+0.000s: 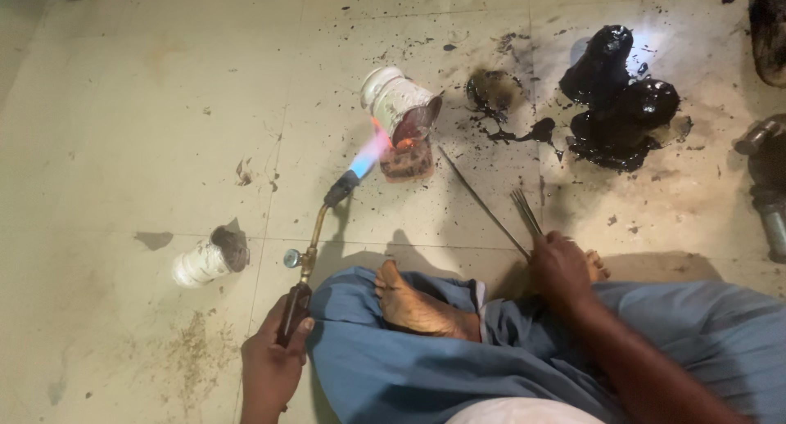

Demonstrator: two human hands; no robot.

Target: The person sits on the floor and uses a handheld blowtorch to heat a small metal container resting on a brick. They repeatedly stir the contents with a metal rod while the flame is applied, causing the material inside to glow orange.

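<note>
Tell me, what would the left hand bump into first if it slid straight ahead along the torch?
Probably the tilted can on the brick. The left hand points its torch that way, and the flame already reaches it. The floor between looks bare.

open floor lying wide at upper left | torch flame (368, 155) and tilted can (401, 106) blocking centre | black tar lumps (618, 96) crowding upper right | small can (209, 260) sitting left, passable around
</note>
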